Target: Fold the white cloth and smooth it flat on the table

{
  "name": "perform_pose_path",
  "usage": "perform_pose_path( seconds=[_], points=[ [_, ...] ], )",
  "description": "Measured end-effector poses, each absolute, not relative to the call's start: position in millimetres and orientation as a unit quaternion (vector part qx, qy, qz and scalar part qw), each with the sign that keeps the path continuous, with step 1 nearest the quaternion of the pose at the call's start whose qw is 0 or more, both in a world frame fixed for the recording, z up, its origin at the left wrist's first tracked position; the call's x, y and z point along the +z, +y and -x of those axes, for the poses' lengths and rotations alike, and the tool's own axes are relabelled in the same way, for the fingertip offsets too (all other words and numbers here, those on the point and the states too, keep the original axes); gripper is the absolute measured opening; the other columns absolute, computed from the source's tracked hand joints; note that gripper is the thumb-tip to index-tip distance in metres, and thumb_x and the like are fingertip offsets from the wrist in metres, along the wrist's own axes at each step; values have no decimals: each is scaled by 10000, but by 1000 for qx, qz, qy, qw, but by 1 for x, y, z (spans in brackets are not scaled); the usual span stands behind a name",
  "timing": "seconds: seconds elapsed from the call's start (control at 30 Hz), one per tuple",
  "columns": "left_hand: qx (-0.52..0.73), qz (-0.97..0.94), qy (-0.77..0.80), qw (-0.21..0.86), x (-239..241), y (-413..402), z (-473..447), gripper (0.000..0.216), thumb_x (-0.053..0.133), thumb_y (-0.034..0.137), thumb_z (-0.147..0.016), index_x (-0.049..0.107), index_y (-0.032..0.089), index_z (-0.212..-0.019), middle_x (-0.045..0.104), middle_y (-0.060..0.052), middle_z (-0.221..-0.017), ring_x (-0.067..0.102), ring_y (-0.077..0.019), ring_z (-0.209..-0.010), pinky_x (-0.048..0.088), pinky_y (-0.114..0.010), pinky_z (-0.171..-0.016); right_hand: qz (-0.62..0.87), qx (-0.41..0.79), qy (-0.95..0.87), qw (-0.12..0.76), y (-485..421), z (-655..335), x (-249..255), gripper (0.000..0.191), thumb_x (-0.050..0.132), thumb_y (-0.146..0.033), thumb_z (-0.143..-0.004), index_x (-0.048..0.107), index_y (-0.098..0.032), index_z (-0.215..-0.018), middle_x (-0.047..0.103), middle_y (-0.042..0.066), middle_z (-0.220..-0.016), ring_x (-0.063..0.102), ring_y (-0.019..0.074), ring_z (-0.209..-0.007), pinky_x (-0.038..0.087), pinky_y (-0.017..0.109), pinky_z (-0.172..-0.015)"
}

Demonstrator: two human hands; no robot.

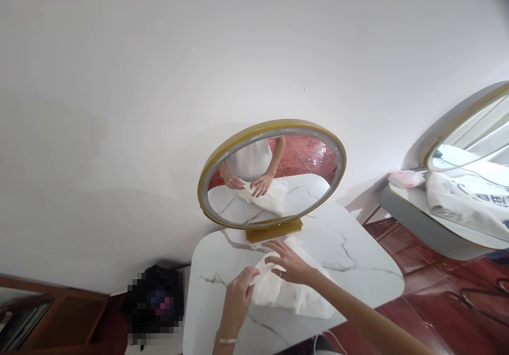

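A white cloth (pixel 292 294) lies bunched on the white marble table (pixel 350 254). My left hand (pixel 238 296) pinches the cloth's left edge with closed fingers. My right hand (pixel 288 263) rests flat on top of the cloth with fingers spread. Just behind them stands a round gold-framed mirror (pixel 272 172) on a gold base, and it reflects both hands and the cloth.
The white wall rises close behind the mirror. A second table with a gold-rimmed mirror (pixel 469 137), a pink packet (pixel 405 178) and a printed white bag (pixel 465 201) stands at right. The floor is red tile. A dark blurred object (pixel 155 304) and wooden furniture (pixel 51 312) sit lower left.
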State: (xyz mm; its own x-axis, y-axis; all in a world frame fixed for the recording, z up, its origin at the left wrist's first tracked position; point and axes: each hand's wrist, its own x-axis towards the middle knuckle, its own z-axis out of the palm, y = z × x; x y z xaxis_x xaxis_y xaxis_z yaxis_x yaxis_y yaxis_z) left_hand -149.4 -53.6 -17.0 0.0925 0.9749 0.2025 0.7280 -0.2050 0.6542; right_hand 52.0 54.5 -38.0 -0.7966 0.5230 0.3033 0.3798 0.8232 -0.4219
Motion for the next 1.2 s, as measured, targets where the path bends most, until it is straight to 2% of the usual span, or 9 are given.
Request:
perform_pose_path(
  seconds=[0.07, 0.13, 0.2, 0.37, 0.6, 0.8, 0.93, 1.13, 1.2],
  points=[
    [315, -720, 584, 205, -12, -54, 149, 389, 343, 67, -753, 601, 260, -969, 690, -10, -965, 664, -158, -880, 523, -251, -744, 244, 200, -933, 174, 53, -43, -30, 274, 576, -110, -768, 626, -230, -1009, 534, 81, -1303, 441, 256, -1222, 375, 445, -992],
    [331, -720, 574, 207, -3, -55, 152, 367, 359, 75, -763, 610, 259, -957, 695, -12, -956, 663, -162, -884, 525, -251, -750, 267, 247, -922, 134, 56, -46, -25, 176, 593, -130, -774, 658, -219, -912, 657, 72, -1061, 568, 234, -1029, 419, 403, -918],
    [351, -709, 576, 206, 11, -56, 159, 314, 392, 112, -799, 626, 261, -945, 703, -10, -952, 664, -167, -889, 530, -250, -751, 284, 281, -910, 111, 61, -60, -21, 86, 607, -191, -795, 673, -218, -844, 680, 50, -882, 610, 207, -861, 446, 359, -837],
    [379, -689, 587, 190, 52, -61, 180, 196, 482, 239, -860, 663, 275, -922, 712, -1, -924, 666, -175, -877, 537, -262, -772, 342, 311, -879, 118, 67, -121, -3, 159, 554, -308, -845, 683, -215, -832, 682, 48, -840, 607, 186, -766, 460, 291, -704],
    [360, -705, 592, 153, 71, -66, 177, 196, 509, 226, -865, 668, 272, -970, 708, -11, -985, 661, -170, -925, 545, -254, -783, 377, 476, -790, 81, 64, -194, 30, 425, 437, -516, -881, 647, -171, -749, 616, 26, -714, 526, 135, -644, 412, 239, -597],
    [368, -711, 595, 72, 81, -59, 144, 152, 547, 285, -866, 694, 245, -876, 717, -21, -920, 677, -159, -845, 552, -245, -757, 433, 468, -729, 246, 65, -235, 55, 363, 638, -537, -761, 677, -177, -730, 668, 44, -803, 589, 177, -767, 447, 264, -706],
    [383, -693, 609, 42, 94, -49, 105, 173, 545, 300, -874, 698, 226, -842, 715, -27, -896, 673, -153, -827, 548, -254, -776, 446, 433, -712, 326, 73, -270, 74, 372, 619, -554, -775, 704, -193, -794, 689, 61, -869, 604, 191, -835, 465, 282, -757],
    [395, -653, 642, 73, 118, -38, 41, 156, 550, 323, -865, 665, 219, -878, 708, -12, -876, 658, -142, -811, 537, -254, -777, 497, 338, -686, 410, 72, -326, 94, 342, 687, -525, -721, 712, -199, -822, 666, 40, -734, 546, 137, -632, 470, 261, -616],
    [392, -634, 657, 111, 126, -43, 26, 152, 582, 343, -838, 639, 222, -911, 699, -6, -876, 655, -137, -797, 539, -244, -762, 510, 370, -644, 434, 59, -344, 102, 397, 716, -497, -701, 688, -208, -971, 677, 28, -746, 545, 119, -571, 470, 242, -547]
  ],
)
